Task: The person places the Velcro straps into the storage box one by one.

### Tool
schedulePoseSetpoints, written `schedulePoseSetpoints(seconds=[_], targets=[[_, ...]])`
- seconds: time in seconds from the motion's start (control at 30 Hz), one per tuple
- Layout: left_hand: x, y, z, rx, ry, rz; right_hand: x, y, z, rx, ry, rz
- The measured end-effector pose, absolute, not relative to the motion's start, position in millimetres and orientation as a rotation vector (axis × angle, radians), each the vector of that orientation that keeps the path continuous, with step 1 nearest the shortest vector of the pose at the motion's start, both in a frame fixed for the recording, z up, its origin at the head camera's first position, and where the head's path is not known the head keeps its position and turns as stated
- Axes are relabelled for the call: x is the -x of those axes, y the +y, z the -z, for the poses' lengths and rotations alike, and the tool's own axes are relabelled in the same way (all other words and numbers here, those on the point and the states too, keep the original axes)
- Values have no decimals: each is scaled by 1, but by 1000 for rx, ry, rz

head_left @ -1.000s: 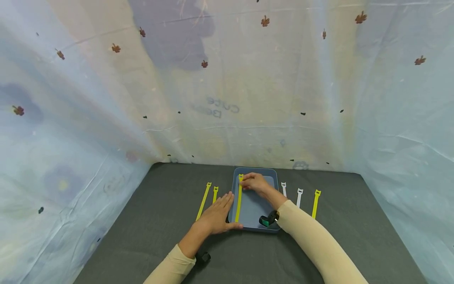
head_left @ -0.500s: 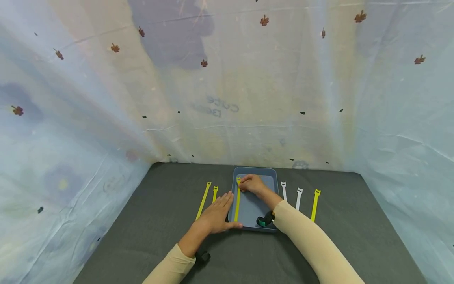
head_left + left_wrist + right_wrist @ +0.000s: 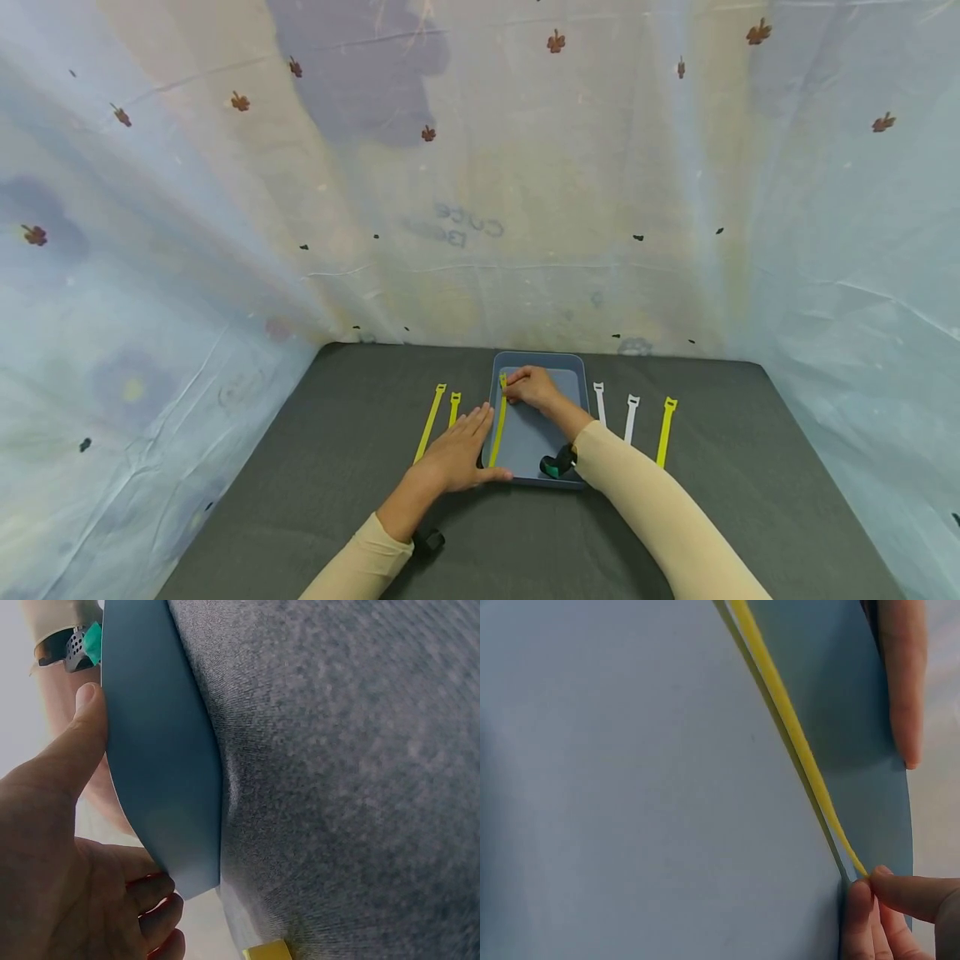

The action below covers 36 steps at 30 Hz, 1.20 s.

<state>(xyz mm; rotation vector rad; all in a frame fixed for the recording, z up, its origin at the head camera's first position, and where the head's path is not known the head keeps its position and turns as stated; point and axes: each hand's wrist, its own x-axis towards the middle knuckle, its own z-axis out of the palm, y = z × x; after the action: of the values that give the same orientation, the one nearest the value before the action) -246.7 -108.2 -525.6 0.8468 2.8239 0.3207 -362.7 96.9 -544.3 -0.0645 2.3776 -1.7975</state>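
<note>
My right hand (image 3: 529, 388) pinches a yellow hook-and-loop cable tie (image 3: 498, 433) by its slotted end between thumb and fingertips. The tie runs lengthwise along the left side of a blue-grey tray (image 3: 547, 442). In the right wrist view, the tie (image 3: 787, 720) stands on edge close to the tray wall (image 3: 855, 787). My left hand (image 3: 456, 457) rests at the tray's near left corner, fingers straight along the left rim and thumb along the front rim. The left wrist view shows the thumb and fingertips touching the rim of the tray (image 3: 165, 750).
Two yellow ties (image 3: 431, 421) lie left of the tray on the dark grey cloth (image 3: 360, 433), one partly behind my left hand. To the right lie two white ties (image 3: 632, 417) and another yellow tie (image 3: 666, 429). A patterned curtain (image 3: 480, 167) hangs behind the table.
My right hand has moved slightly left with the yellow tie, which now stands on edge nearer the tray's left wall. The left hand has kept its place at the corner.
</note>
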Motion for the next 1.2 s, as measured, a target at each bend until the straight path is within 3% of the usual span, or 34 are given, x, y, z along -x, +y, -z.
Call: schedulePoseSetpoints(seconds=[0.57,1.0,1.2], targets=[[243,-106,519,-850,2812,-339,356,96,540,31,2473,1700],[243,-108,521,-838,2820,-371,333,122,489,120,2344,1713],[240,-106,516,-807,2822,-356,328,150,482,190,2351,1719]])
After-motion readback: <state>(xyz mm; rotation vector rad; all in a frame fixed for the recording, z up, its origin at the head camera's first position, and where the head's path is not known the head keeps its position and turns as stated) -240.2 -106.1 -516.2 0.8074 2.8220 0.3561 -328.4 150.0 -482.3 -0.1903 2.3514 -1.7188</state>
